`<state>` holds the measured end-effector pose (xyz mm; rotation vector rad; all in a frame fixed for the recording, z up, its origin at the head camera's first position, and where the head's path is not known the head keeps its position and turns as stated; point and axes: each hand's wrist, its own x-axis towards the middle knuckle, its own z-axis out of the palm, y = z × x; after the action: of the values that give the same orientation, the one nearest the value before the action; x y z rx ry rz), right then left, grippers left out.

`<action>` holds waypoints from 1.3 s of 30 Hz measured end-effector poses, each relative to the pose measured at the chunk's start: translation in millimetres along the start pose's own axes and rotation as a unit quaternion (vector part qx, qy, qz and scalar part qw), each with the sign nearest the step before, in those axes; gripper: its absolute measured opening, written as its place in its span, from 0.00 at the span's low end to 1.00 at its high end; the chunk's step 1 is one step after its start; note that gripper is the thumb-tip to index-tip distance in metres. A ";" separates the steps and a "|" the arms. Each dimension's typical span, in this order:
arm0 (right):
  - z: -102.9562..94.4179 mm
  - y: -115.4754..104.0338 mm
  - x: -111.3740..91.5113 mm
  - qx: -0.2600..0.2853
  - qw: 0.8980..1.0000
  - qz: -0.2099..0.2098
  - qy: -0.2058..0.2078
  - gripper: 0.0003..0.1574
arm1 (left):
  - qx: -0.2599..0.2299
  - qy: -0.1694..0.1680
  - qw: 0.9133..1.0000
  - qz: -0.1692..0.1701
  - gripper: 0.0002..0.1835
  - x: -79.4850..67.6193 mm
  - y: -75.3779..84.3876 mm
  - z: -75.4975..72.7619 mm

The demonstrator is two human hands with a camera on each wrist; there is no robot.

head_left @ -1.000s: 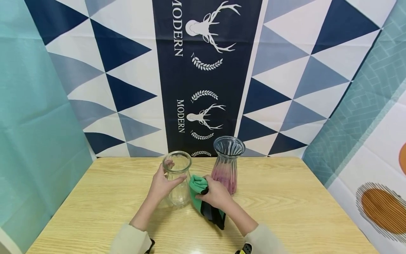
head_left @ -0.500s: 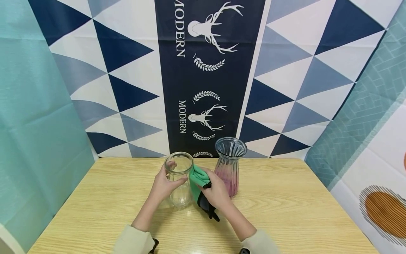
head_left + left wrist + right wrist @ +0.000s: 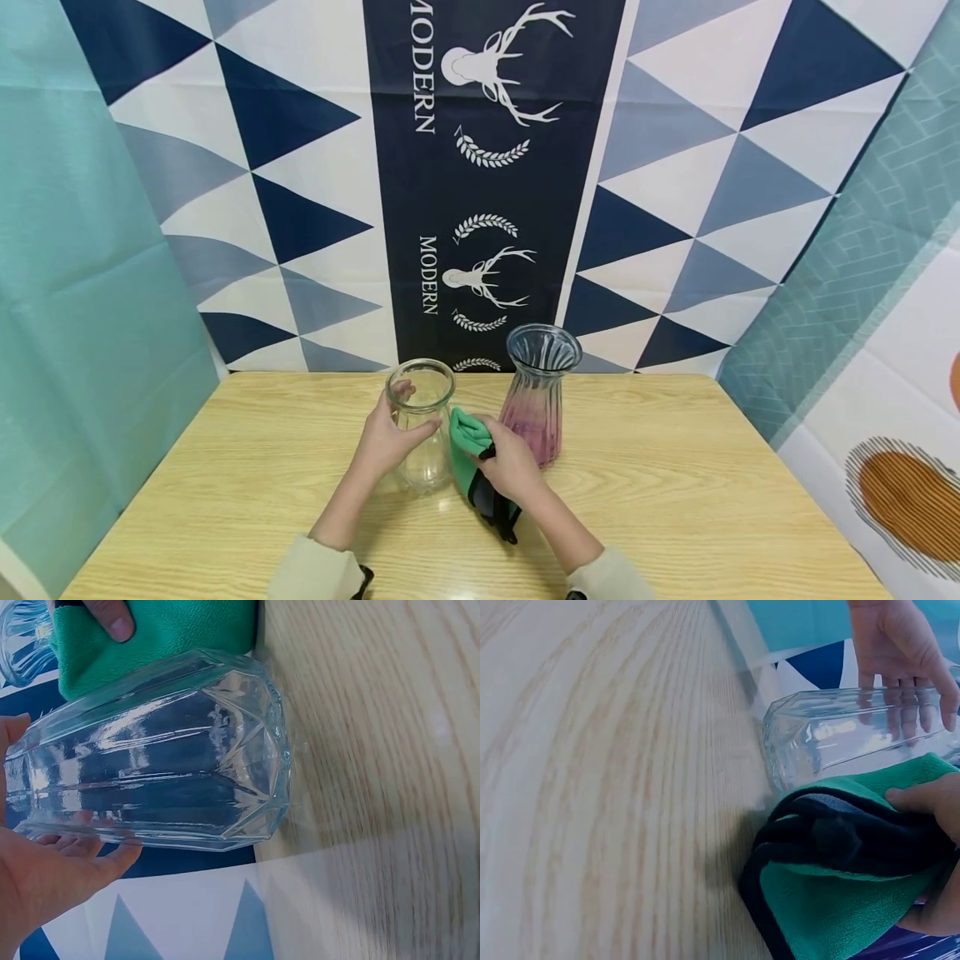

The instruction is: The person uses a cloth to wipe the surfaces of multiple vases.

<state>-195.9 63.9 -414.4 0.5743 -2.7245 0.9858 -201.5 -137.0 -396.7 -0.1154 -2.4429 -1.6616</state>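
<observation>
The wiping of the clear jar looks to be the step in hand, and I'd judge it in mid-course. The worktop (image 3: 675,500) is pale wood grain, backed by a hanging cloth of blue and white triangles. On it, just behind centre, stand two glass pieces. The taller one, a ribbed vase (image 3: 538,392) with a purple tint low down, sits at about two o'clock from the jar and is touched by nobody.

The jar (image 3: 420,425) stands upright on the worktop, empty, clear, faceted along its sides with a rounded open mouth. The left hand (image 3: 386,437) wraps it from nine o'clock, thumb across the front and fingers curled round the far side just below the rim. The right hand (image 3: 510,462) is closed on a bunched green cloth (image 3: 467,446) with a dark edging, pressing it to the jar's side at three o'clock; a loose tail of cloth hangs down to the worktop.

The next move, to my eye, calls for a firm steadying grip on the left and the cloth kept flat to the glass, since smooth glass could easily slip or tip.
</observation>
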 end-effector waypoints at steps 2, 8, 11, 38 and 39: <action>0.9 1.1 -0.2 -0.004 1.000 -0.004 0.000 0.31 | -0.003 0.000 1.000 0.003 0.43 -0.2 -0.2 -0.1; -1.1 -1.9 -1.2 0.010 1.000 0.001 0.023 0.32 | -0.006 0.011 1.000 -0.003 0.44 -0.5 -0.2 1.1; -3.1 -6.5 -0.9 0.027 0.998 -0.002 0.049 0.33 | 0.000 0.020 1.000 -0.005 0.42 -0.2 -0.4 1.3; -2.0 -2.3 -0.7 -0.025 0.999 -0.019 -0.014 0.34 | -0.022 0.005 1.000 0.004 0.39 2.9 -1.5 -1.5; -2.6 -2.5 -0.6 -0.020 1.000 -0.021 -0.010 0.34 | -0.023 0.004 1.000 0.004 0.39 3.1 -2.2 -1.6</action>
<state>-194.2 64.0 -411.2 0.6345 -2.7313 0.9187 -204.7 -139.4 -397.5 -0.1250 -2.3944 -1.7123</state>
